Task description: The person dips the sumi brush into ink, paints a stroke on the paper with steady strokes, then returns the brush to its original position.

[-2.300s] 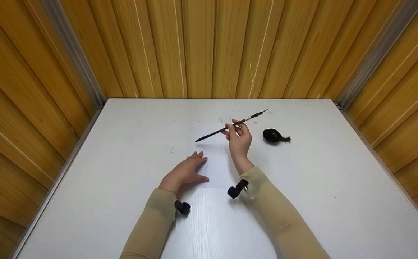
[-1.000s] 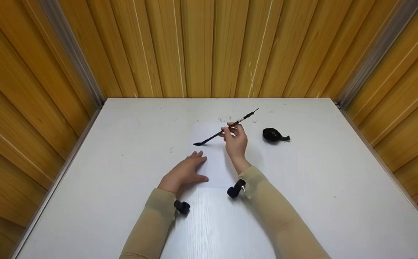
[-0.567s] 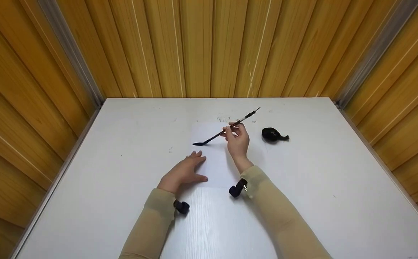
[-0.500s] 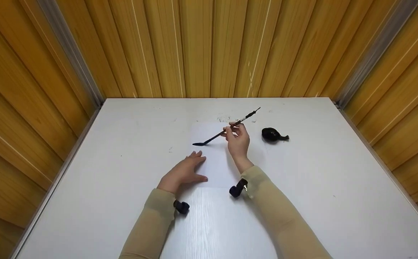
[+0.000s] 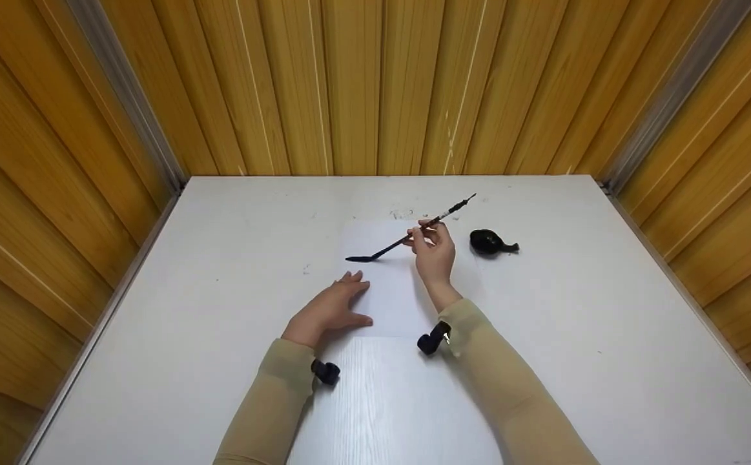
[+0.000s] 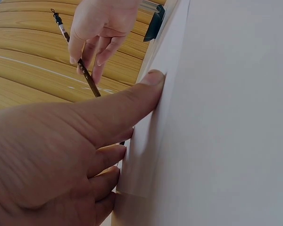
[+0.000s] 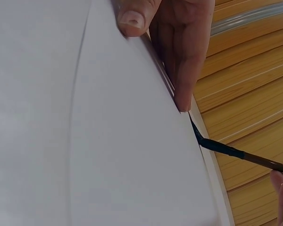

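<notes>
R hand (image 5: pixel 434 250) pinches brush (image 5: pixel 407 237) mid-shaft, tip on paper (image 5: pixel 391 303) (frame centre); L hand (image 5: pixel 330 307) flat, fingers spread, on paper's lower-left edge.

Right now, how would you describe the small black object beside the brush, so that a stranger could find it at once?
Start at the white table, then find the sheet of paper near its far middle. Just right of the right hand, apart from the paper, lies a small glossy black dish: the only rounded thing, with a short spout pointing right.
</notes>
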